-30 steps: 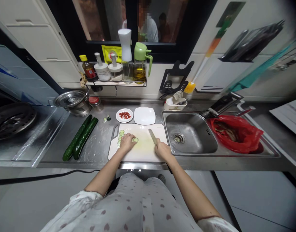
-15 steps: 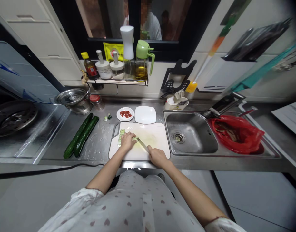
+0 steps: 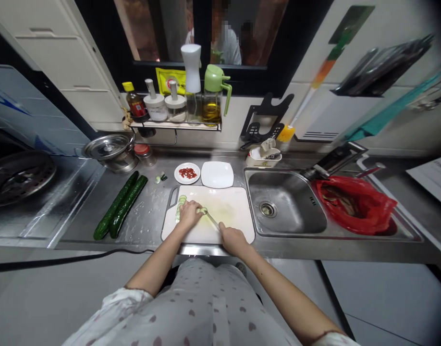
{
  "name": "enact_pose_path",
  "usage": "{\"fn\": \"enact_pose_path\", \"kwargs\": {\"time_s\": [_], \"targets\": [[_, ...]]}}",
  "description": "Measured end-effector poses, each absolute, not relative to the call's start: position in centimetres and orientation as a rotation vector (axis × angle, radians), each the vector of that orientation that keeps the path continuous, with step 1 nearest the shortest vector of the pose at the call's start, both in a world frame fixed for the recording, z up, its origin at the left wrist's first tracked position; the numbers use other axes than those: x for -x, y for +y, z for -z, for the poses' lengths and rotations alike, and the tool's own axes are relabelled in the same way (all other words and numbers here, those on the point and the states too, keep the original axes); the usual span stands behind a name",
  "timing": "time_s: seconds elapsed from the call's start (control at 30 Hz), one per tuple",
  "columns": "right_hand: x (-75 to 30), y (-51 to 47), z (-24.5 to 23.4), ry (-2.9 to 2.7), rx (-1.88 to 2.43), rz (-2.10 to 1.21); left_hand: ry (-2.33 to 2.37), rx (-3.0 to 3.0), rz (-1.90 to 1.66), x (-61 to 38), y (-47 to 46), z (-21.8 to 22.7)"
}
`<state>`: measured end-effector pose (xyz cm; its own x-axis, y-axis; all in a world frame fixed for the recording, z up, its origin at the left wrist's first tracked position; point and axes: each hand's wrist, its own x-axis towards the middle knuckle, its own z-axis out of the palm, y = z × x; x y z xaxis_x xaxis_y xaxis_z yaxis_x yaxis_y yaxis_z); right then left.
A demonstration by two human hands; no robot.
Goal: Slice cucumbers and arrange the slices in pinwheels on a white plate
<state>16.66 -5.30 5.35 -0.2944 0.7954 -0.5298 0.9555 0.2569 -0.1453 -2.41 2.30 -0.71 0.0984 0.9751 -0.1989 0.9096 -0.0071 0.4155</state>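
Note:
On the white cutting board (image 3: 191, 234), my left hand (image 3: 189, 214) is closed, its fingertips pinching a small pale-green piece of cucumber (image 3: 203, 211). Most of what lies under that palm is hidden. My right hand (image 3: 233, 239) is wrapped round the handle of a knife (image 3: 213, 222). The blade points up and left, its tip close to or touching the cucumber piece. Several cucumber slices (image 3: 182, 198) lie in a row at the board's left side, partly covered by my left hand.
Two whole cucumbers (image 3: 128, 206) lie left of the board. Behind it stand a plate of chopped red pieces (image 3: 177, 178) and a white square plate (image 3: 217, 181). The sink (image 3: 288, 211) and a red plastic bag (image 3: 372, 216) are at right. A lidded pot (image 3: 116, 161) stands back left.
The whole view has shifted slightly, so the counter sits a little lower. Both hands keep nearly the same place on the board, and the knife blade looks narrower, turned a little.

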Motion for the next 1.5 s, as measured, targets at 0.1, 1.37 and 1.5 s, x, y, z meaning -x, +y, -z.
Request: {"fn": "enact_pose_path", "kwargs": {"time_s": [0.1,1.37,1.5], "targets": [[-16.5,-5.3,-5.2,2.190,-1.606,0.632,1.839,-1.949,-0.201,2.4,2.3,0.7],[-15.1,-3.7,-5.1,2.206,-1.587,0.601,1.911,-1.877,-0.178,2.1,2.3,0.8],[-15.1,-3.7,-5.0,2.213,-1.592,0.588,1.914,-1.874,-0.176,2.0,2.4,0.8]]}}
